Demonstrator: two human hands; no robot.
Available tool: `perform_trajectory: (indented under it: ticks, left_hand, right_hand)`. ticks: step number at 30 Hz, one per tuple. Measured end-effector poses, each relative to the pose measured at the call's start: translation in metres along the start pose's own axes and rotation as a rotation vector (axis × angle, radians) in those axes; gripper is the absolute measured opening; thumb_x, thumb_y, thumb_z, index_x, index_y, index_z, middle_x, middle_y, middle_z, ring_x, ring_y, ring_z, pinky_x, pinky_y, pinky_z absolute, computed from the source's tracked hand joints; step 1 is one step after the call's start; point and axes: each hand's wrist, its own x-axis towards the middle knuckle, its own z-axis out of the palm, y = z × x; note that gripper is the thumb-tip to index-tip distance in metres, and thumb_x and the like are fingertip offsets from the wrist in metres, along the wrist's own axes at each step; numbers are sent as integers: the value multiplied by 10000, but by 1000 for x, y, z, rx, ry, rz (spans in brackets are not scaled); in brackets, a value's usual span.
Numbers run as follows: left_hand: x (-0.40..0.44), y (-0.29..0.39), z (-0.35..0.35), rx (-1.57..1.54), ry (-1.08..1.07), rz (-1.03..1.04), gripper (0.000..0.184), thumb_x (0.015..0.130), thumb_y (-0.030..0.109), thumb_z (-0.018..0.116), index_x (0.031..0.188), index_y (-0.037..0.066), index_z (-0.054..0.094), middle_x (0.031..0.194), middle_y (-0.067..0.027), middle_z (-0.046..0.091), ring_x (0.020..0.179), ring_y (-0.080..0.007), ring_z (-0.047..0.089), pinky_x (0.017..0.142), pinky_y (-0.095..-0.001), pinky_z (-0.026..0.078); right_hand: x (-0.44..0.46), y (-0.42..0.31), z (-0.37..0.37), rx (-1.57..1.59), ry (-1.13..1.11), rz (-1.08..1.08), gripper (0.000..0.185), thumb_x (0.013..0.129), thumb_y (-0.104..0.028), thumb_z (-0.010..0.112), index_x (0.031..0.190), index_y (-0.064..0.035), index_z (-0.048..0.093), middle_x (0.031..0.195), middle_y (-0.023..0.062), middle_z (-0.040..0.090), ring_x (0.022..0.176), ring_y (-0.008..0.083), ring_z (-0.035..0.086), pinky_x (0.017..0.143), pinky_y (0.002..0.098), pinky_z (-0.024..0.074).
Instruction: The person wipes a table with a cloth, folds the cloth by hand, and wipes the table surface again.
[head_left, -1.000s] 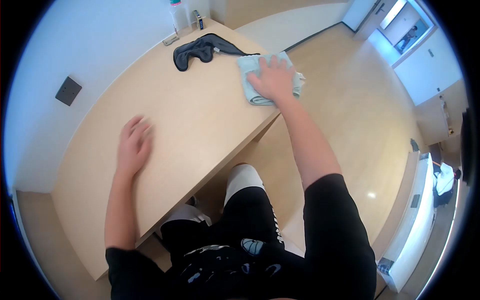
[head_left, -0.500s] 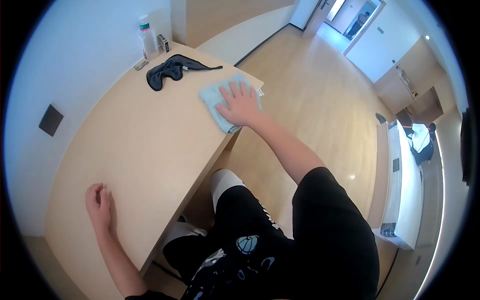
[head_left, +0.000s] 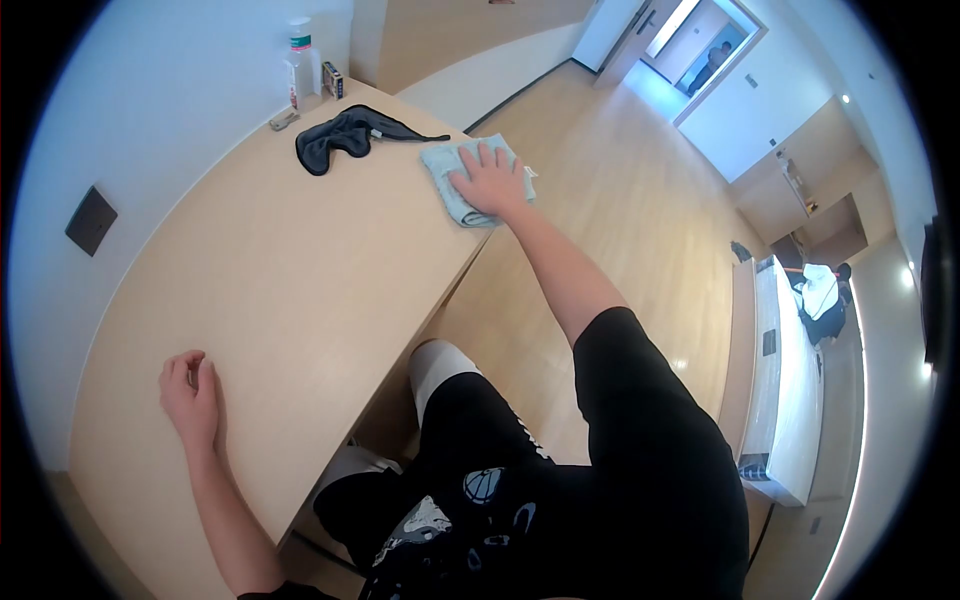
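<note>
Resting on the cloth (head_left: 458, 203), right hand (head_left: 493, 185) is spread; left hand (head_left: 189, 399), loosely curled.

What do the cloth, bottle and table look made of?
Cloth: probably microfibre or terry, matte; slightly fuzzy face, soft folds.
Bottle: likely clear plastic, glossy; see-through sides.
Table: laminate or veneer, can't tell which, satin; smooth, pale wood-toned top.

Pale blue-green cloth (head_left: 456, 202), folded in layers, is lying flat at far right corner of counter (head_left: 250, 270); whitish tag (head_left: 531, 172) is poking out.
</note>
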Motion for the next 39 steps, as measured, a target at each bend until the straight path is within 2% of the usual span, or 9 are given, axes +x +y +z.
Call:
perform_trajectory:
  ticks: [5, 12, 18, 21, 24, 29, 32, 36, 39]
  left_hand:
    - [2, 5, 4, 98, 11, -31, 166, 893, 211, 646, 982, 76, 680, 984, -88, 668, 970, -286, 618, 851, -421, 491]
    - [0, 1, 8, 80, 91, 25, 187, 886, 225, 660, 1008, 89, 697, 919, -90, 670, 868, -273, 623, 772, -411, 490]
    - [4, -6, -20, -826, 178, -403, 227, 989, 201, 606, 1089, 11, 680, 934, -36, 646, 862, -132, 573, 775, -280, 464]
    - [7, -60, -45, -546, 396, -273, 220, 990, 184, 605, 1055, -9, 688, 937, -18, 648, 842, -113, 564, 769, -278, 482]
    - [-2, -103, -64, -385, 503, -470, 242, 993, 204, 595, 1076, -3, 690, 955, -32, 658, 876, -118, 571, 799, -278, 472]
    - [-1, -125, -63, -430, 512, -481, 265, 981, 223, 598, 1079, -5, 691, 968, -49, 676, 901, -147, 600, 840, -301, 480]
    - [1, -142, -58, -384, 452, -465, 280, 966, 250, 611, 1079, 9, 698, 963, -61, 699, 901, -159, 624, 844, -312, 492]
    - [7, -124, -50, -198, 376, -510, 285, 950, 294, 622, 1081, 58, 711, 948, -64, 720, 889, -171, 649, 834, -316, 502]
    - [11, -115, -50, -124, 363, -565, 288, 946, 329, 610, 1076, 97, 720, 951, -55, 724, 887, -191, 659, 834, -329, 506]
  right_hand:
    - [-25, -29, 5, 9, -29, -46, 714, 960, -597, 374, 1570, -227, 345, 1647, 118, 269, 1505, 404, 216, 1191, 622, 130]
    - [-84, -190, -7, -2, -42, -479, 710, 961, -576, 392, 1568, -210, 352, 1636, 138, 287, 1505, 404, 228, 1190, 623, 131]
    - [-193, -342, -21, 225, -13, -892, 702, 956, -550, 420, 1541, -164, 399, 1606, 181, 328, 1488, 442, 245, 1191, 624, 137]
    - [-259, -362, -37, 301, -50, -1021, 687, 942, -524, 458, 1522, -157, 432, 1587, 199, 348, 1481, 454, 250, 1186, 630, 151]
    - [-281, -351, -35, 401, -3, -1072, 685, 930, -514, 486, 1511, -154, 448, 1575, 206, 364, 1473, 461, 258, 1187, 630, 160]
    - [-251, -308, -29, 318, -19, -833, 698, 911, -532, 519, 1504, -168, 458, 1571, 210, 369, 1462, 451, 288, 1199, 606, 167]
    - [-185, -256, -38, 162, -41, -641, 643, 900, -495, 535, 1461, -181, 510, 1541, 203, 414, 1434, 422, 342, 1166, 600, 250]
    - [-89, -177, -7, -72, -44, -274, 714, 969, -588, 386, 1583, -232, 312, 1638, 151, 276, 1498, 418, 242, 1203, 591, 167]
    - [-42, -172, 0, -19, -58, -154, 736, 963, -609, 361, 1586, -221, 305, 1641, 161, 264, 1498, 431, 233, 1197, 609, 152]
